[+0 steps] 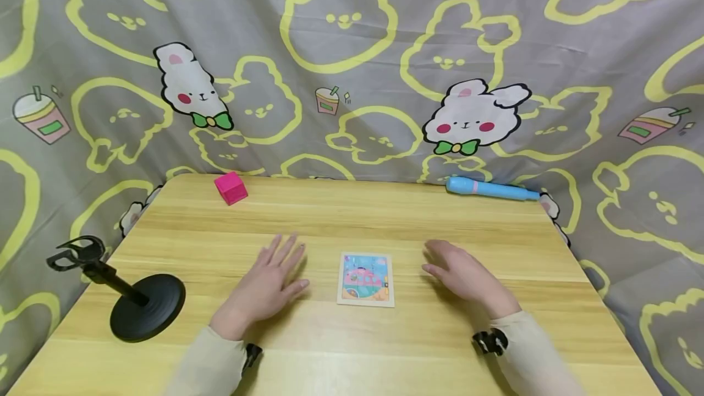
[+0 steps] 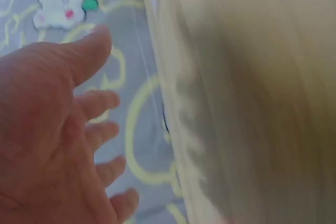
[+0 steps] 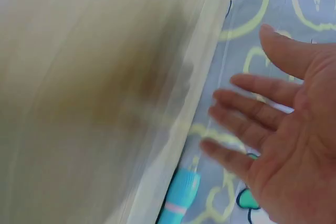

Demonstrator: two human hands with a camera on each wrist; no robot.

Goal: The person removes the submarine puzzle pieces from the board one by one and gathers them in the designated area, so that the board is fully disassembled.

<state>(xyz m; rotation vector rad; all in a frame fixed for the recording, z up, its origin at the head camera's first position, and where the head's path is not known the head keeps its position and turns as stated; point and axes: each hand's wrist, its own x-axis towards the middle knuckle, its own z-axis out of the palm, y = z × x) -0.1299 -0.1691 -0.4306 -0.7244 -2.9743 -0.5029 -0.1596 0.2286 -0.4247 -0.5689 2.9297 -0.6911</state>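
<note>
Between the two hands lies a small square picture puzzle (image 1: pixel 365 280) with a pale frame and a pink and blue scene. My left hand (image 1: pixel 265 286) is held to its left, palm down, fingers spread and holding nothing. To the puzzle's right is my right hand (image 1: pixel 462 274), also holding nothing, its fingers loosely extended. Both hands are apart from the puzzle. The left wrist view shows the left hand (image 2: pixel 58 129) with bare palm and relaxed fingers above the tabletop. In the right wrist view the right hand (image 3: pixel 289 114) likewise has straight, separated fingers.
A pink cube (image 1: pixel 231 188) sits at the back left of the wooden table (image 1: pixel 330 212). A blue stick-like object (image 1: pixel 492 189) lies along the back right edge. At the left stands a black stand (image 1: pixel 148 307) with a round base. A patterned curtain (image 1: pixel 352 35) hangs behind.
</note>
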